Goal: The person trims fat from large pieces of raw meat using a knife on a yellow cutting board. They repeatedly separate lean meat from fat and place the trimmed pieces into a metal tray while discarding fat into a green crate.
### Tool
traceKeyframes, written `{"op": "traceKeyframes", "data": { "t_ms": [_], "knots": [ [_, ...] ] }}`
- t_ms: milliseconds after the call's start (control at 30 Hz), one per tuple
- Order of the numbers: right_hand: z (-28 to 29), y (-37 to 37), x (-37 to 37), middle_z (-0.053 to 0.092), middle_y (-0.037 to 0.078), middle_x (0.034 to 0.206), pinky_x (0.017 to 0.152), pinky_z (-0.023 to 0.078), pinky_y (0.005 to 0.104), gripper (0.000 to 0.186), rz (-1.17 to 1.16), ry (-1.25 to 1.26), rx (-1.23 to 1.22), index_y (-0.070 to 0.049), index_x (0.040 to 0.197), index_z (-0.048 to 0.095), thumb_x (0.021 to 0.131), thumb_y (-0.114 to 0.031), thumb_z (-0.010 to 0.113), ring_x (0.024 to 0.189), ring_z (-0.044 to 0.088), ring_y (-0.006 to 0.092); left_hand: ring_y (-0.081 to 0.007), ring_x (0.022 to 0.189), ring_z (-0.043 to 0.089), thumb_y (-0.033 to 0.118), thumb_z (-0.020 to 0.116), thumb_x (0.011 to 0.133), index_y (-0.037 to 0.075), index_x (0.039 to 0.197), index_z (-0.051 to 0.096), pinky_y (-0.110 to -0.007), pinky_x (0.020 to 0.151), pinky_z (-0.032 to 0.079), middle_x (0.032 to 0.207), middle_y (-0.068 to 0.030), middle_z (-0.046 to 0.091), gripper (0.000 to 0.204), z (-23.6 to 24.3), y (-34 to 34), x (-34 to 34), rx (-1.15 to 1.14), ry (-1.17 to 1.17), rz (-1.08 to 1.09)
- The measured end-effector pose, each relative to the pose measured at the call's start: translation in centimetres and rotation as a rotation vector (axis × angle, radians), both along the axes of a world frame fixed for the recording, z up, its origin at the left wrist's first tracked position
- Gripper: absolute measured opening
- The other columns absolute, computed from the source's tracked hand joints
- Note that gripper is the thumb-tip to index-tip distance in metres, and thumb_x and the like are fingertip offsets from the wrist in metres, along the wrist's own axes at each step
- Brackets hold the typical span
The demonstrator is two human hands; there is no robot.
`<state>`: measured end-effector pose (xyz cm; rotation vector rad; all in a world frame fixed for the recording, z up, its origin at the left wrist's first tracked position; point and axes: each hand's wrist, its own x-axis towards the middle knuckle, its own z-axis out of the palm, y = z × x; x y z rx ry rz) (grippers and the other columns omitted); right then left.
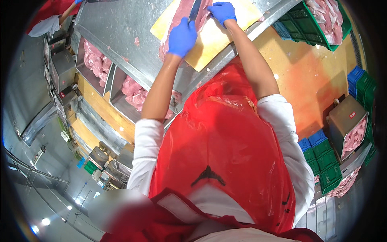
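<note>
My left hand (pixel 182 38), in a blue glove, is closed around a knife (pixel 195 10). The knife's blade points away from me and lies along a long piece of pink raw meat (pixel 181 15). My right hand (pixel 222 13), also gloved in blue, has its fingers bent against the meat's right edge near the blade. Under the meat is a yellow-white cutting board (pixel 209 51), set at a slant on a metal table (pixel 133 24). The far end of the meat is cut off by the top of the view.
Metal bins (pixel 114 89) of raw meat stand along the table's left side. To the right, a green crate (pixel 312 30) holds pale meat. Stacked blue and green crates (pixel 322 157) and a tilted metal bin (pixel 342 119) are farther right. Another person's sleeve (pixel 46 26) shows at upper left.
</note>
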<state>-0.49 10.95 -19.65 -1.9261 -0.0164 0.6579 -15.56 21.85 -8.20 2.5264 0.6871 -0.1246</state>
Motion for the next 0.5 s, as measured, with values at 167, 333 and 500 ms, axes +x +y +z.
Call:
{"op": "traceKeyframes", "data": {
  "t_ms": [167, 333, 500],
  "knots": [
    [-1.2, -0.1, -0.9, 0.073, 0.011, 0.072, 0.063, 0.055, 0.0311, 0.025, -0.159, 0.056, 0.179, 0.0, 0.086, 0.076, 0.076, -0.023, 0.078, 0.064, 0.069, 0.0179, -0.0454, 0.084, 0.068, 0.029, 0.046, 0.098, -0.004, 0.103, 0.058, -0.053, 0.077, 0.053, 0.087, -0.0299, 0.068, 0.035, -1.0, -0.3, 5.3, 0.17, 0.1, -0.185],
    [-1.5, -0.8, -1.0, 0.072, 0.01, 0.072, 0.06, 0.055, 0.0295, 0.023, -0.125, 0.094, 0.234, 0.001, 0.085, 0.075, 0.078, -0.021, 0.077, 0.061, 0.068, 0.0164, -0.048, 0.081, 0.066, 0.028, 0.047, 0.097, -0.005, 0.101, 0.057, -0.055, 0.076, 0.052, 0.085, -0.0313, 0.067, 0.034, -2.3, -0.9, 4.8, 0.153, 0.06, -0.224],
    [-1.7, -1.0, -1.3, 0.073, 0.011, 0.075, 0.063, 0.056, 0.0298, 0.027, -0.199, 0.069, 0.231, 0.001, 0.088, 0.075, 0.077, -0.024, 0.08, 0.064, 0.069, 0.017, -0.0478, 0.078, 0.066, 0.028, 0.046, 0.099, -0.002, 0.103, 0.053, -0.057, 0.073, 0.051, 0.082, -0.0308, 0.066, 0.032, -2.4, -1.2, 1.2, 0.194, 0.111, -0.251]
  ]
}}
